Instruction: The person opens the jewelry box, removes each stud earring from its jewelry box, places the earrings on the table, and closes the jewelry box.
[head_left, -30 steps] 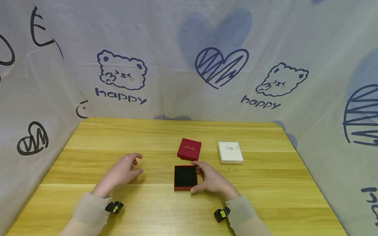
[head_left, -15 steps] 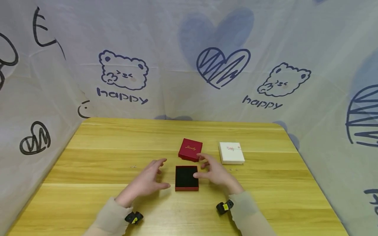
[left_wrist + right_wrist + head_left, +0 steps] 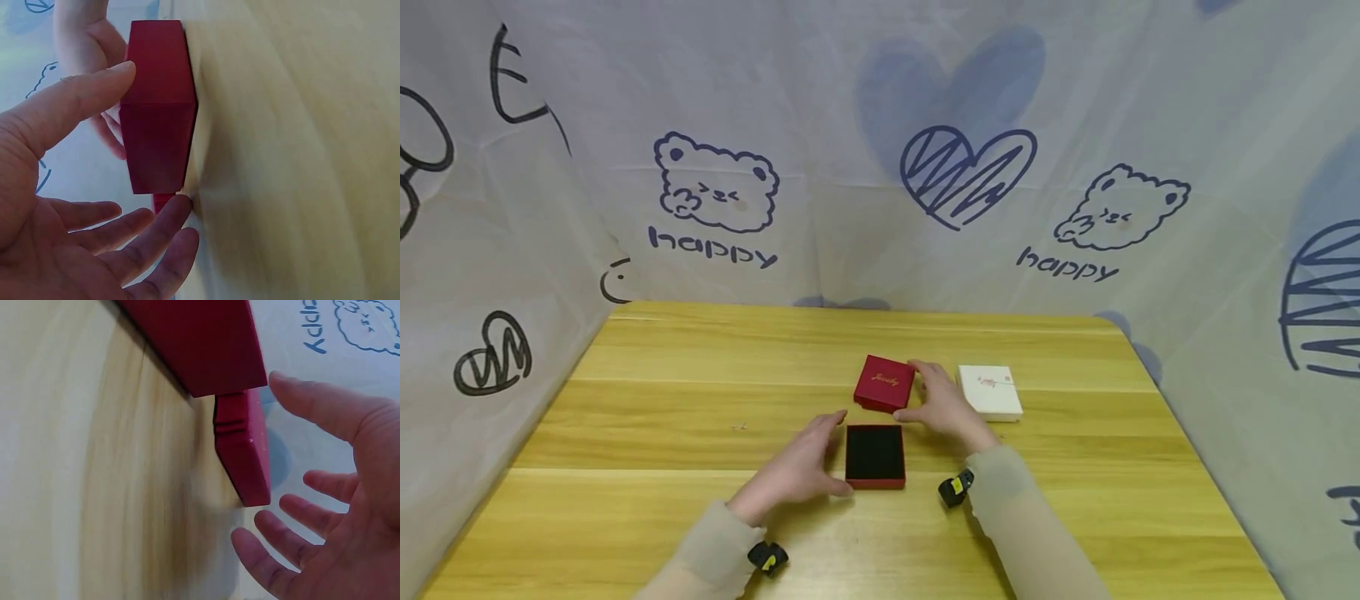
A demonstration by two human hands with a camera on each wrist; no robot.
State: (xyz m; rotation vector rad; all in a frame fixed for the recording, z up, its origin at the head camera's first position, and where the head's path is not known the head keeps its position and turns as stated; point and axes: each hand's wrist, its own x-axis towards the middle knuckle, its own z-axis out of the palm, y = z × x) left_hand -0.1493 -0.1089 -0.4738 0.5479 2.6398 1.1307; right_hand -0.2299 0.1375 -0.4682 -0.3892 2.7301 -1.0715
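A red box base (image 3: 876, 483) with a black pad (image 3: 875, 452) inside sits on the table. My left hand (image 3: 796, 472) is spread along its left side, thumb by the front left corner; in the left wrist view the thumb (image 3: 94, 90) overlaps the red wall and the other fingers are loosely bent. Just behind lies the red lid (image 3: 884, 383) with gold lettering. My right hand (image 3: 946, 407) stands at the lid's right side, its thumb near the front right corner. The right wrist view shows those fingers (image 3: 259, 559) apart from the lid (image 3: 247, 456), gripping nothing.
A white box (image 3: 990, 392) with a printed top stands right of the right hand. Tiny shiny bits (image 3: 740, 427) lie on the wooden table (image 3: 662, 375) to the left. A printed cloth (image 3: 842, 208) hangs behind and at both sides.
My left hand has moved right, up to the box base's left side. My right hand has left the base's right side and moved back to the lid. The boxes have stayed in place.
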